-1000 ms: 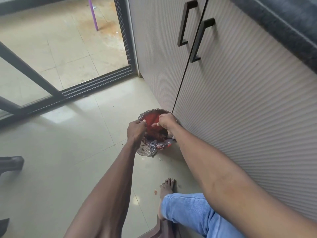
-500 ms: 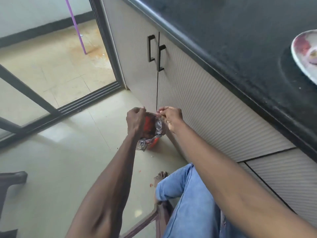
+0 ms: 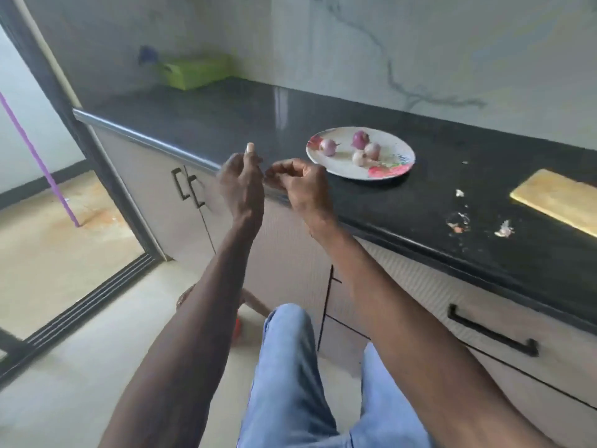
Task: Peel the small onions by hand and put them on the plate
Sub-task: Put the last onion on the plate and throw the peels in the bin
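Just off the front edge of the black bench [image 3: 371,202], I see my left hand [image 3: 240,182] raised with fingers loosely curled and one fingertip up; whether it pinches anything I cannot tell. My right hand [image 3: 303,185] hangs beside it, fingers curled, seemingly holding nothing. Four small onions [image 3: 361,148] lie on the flowered plate [image 3: 342,168] near that front edge. Peel scraps [image 3: 504,229] lie toward the bench's right end, near a yellow board [image 3: 562,198].
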